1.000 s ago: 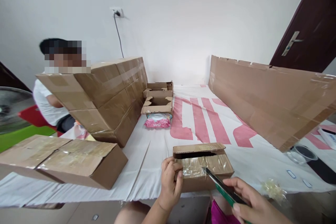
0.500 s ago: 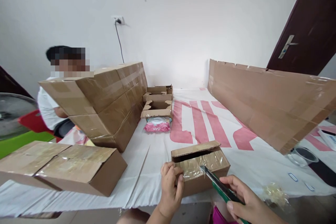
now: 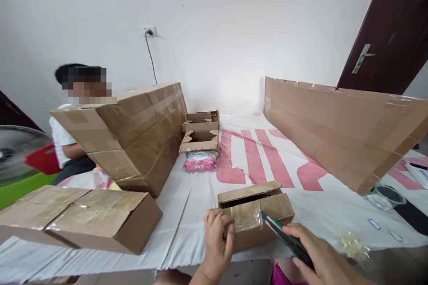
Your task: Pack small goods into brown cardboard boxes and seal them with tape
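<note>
A small cardboard box [image 3: 256,213] stands near the front edge of the table, its lid partly raised along the far side with a dark gap beneath. Curled fingers of my left hand [image 3: 218,237] grip the left end of the box at its near corner. In my right hand [image 3: 316,249] is a green and black utility knife [image 3: 284,237]. The knife's blade tip touches the clear tape [image 3: 245,216] on the box's top flap, where the tape looks wrinkled. Whether the blade has gone through the cardboard cannot be made out.
Stacked taped boxes [image 3: 133,142] stand at left, with two more boxes [image 3: 96,213] in front. Beyond are opened boxes [image 3: 200,146] and a pink wipes pack [image 3: 200,161]. A cardboard panel [image 3: 334,129] stands right, crumpled tape [image 3: 353,246] below. A person [image 3: 72,142] sits left.
The knife tip has shifted slightly right along the tape, and my right hand has moved a little with it. My left hand keeps its hold. The whole view has tilted slightly.
</note>
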Motion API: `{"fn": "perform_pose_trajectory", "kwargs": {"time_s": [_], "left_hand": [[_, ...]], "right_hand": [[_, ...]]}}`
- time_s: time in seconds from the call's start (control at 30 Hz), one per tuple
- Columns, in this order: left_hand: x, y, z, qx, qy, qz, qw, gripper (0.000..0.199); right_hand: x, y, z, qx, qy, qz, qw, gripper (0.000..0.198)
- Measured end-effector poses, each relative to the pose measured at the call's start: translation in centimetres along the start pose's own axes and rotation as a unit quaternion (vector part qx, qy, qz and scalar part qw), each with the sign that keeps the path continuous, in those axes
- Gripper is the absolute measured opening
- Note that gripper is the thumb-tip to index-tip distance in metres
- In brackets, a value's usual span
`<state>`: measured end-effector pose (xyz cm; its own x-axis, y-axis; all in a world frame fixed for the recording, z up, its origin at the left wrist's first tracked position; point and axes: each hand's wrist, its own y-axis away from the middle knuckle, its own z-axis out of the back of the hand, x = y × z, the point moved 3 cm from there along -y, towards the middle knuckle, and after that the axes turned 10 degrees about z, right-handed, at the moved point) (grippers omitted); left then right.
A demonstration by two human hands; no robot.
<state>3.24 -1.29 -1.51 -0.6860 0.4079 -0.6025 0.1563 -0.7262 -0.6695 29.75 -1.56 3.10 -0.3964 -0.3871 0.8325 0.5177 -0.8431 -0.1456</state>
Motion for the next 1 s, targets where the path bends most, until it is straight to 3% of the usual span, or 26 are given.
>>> {"fn": "perform_pose_trajectory", "kwargs": {"time_s": [0.07,0.23,0.27,0.37,0.47,0.53,0.6,0.7,0.8,0.9,1.0], "left_hand": [[0.0,0.0,0.0,-0.002,-0.007,-0.001,1.000,0.013],[0.2,0.1,-0.1,0.002,-0.008,0.004,1.000,0.011],[0.3,0.1,-0.1,0.001,-0.007,0.006,1.000,0.010],[0.4,0.0,-0.2,-0.006,-0.007,0.010,1.000,0.008],[0.4,0.0,-0.2,-0.003,-0.009,0.008,1.000,0.008],[0.3,-0.1,-0.2,0.000,-0.008,0.007,1.000,0.008],[0.3,-0.1,-0.2,-0.001,-0.005,0.007,1.000,0.008],[0.3,-0.1,-0.3,-0.006,-0.006,0.007,1.000,0.007],[0.4,-0.3,-0.3,-0.004,-0.015,0.011,1.000,0.007],[0.3,-0.4,-0.2,0.005,-0.019,0.012,1.000,0.008],[0.0,-0.6,0.0,0.004,-0.019,0.017,1.000,0.008]], "right_hand": [[-1.1,0.0,2.0,-0.026,0.084,0.030,0.996,0.043],[-8.8,0.0,7.8,-0.238,0.201,-0.023,0.950,0.046],[-11.1,0.0,8.4,-0.247,0.227,-0.059,0.940,0.045],[-17.2,0.1,8.5,-0.194,0.299,-0.150,0.922,0.036],[-19.1,-0.2,7.5,-0.151,0.408,-0.147,0.888,0.032],[-16.7,-0.9,6.9,-0.174,0.478,-0.060,0.859,0.028],[-11.9,-2.0,5.9,-0.204,0.491,0.100,0.841,0.025],[-4.1,-3.9,3.3,-0.119,0.421,0.338,0.833,0.025],[1.0,-5.5,0.7,-0.026,0.386,0.500,0.775,0.031],[2.5,-6.7,-0.8,0.051,0.362,0.561,0.743,0.032],[2.3,-7.7,-1.3,0.086,0.362,0.564,0.737,0.030]]}}
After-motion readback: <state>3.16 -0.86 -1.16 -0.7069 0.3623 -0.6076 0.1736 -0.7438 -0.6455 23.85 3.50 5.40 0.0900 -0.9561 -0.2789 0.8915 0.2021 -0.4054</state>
